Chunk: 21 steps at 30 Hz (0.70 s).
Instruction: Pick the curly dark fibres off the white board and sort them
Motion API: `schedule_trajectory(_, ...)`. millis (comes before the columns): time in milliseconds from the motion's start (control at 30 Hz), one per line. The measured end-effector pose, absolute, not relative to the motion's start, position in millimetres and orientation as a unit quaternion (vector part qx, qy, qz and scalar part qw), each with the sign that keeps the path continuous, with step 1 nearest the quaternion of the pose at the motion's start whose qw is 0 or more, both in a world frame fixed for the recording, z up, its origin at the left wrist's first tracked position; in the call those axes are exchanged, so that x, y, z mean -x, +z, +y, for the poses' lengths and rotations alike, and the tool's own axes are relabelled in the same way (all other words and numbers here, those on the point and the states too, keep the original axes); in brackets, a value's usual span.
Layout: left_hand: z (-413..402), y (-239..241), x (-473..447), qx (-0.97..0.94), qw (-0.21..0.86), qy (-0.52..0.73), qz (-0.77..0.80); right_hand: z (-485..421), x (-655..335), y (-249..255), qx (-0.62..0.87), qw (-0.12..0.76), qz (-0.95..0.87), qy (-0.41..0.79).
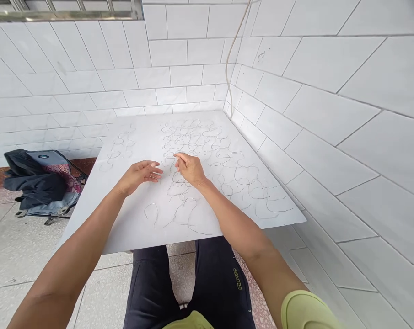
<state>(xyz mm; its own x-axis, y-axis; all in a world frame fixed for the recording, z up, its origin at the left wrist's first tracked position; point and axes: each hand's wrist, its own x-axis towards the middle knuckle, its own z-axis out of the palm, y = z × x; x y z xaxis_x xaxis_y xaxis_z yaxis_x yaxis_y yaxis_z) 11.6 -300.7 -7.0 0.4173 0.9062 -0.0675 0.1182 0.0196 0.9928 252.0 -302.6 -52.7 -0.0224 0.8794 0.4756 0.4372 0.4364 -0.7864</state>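
A white tabletop (pixel 141 137) carries many thin, dark, curled strands (pixel 223 157); whether they are wire or thread I cannot tell. My right hand (pixel 191 170) is over the middle of them, thumb and fingertips pinched together. Anything in that pinch is too fine to make out. To its left, my left hand (pixel 140 176) hovers above the board with its fingers apart and nothing visible in them. A few loose strands (pixel 152 214) lie closer to the front edge, below both hands. Another small group of strands (pixel 119 144) is on the left side of the board.
White tiled walls (pixel 330 114) meet behind and to the right of the board. A pale cable (pixel 229 59) runs down the corner. On the floor at left stands a folding chair (pixel 61 205) with dark cloth (pixel 33 180) on it. My legs (pixel 213 283) are under the front edge.
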Motion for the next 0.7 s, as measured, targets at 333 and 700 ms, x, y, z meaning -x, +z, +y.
schedule_trajectory(333, -287.4, -14.3, -46.8, -0.671, 0.498, 0.353, 0.421, -307.5, -252.8, -42.7, 0.485, 0.455, -0.718, 0.206)
schedule_trajectory(700, -293.0, -31.8, -60.0, -0.665, 0.455, 0.418, 0.420, -311.4, -255.1, -28.0, 0.471, 0.543, -0.493, 0.490)
